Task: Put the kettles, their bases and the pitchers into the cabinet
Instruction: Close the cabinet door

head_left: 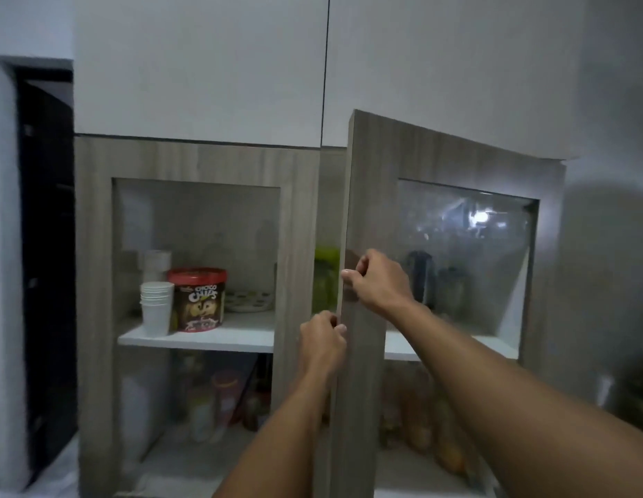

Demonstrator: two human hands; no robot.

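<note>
A wood-grain cabinet (93,246) with two glass-panelled doors fills the view. The left door (298,224) is closed. The right door (370,195) stands partly swung out toward me. My right hand (379,278) grips its small handle on the free edge. Lower down, my left hand (321,339) is curled around that same edge. Through the gap a green pitcher-like thing (326,278) shows on the upper shelf. A dark kettle-like shape (422,274) shows dimly behind the right glass. No kettle base can be made out.
On the white upper shelf (241,336) stand stacked paper cups (155,303), a red-lidded Choco Chips tub (199,300) and a patterned dish (249,300). Jars and bottles crowd the lower shelf. A dark doorway (46,228) lies at left, white upper cabinets above.
</note>
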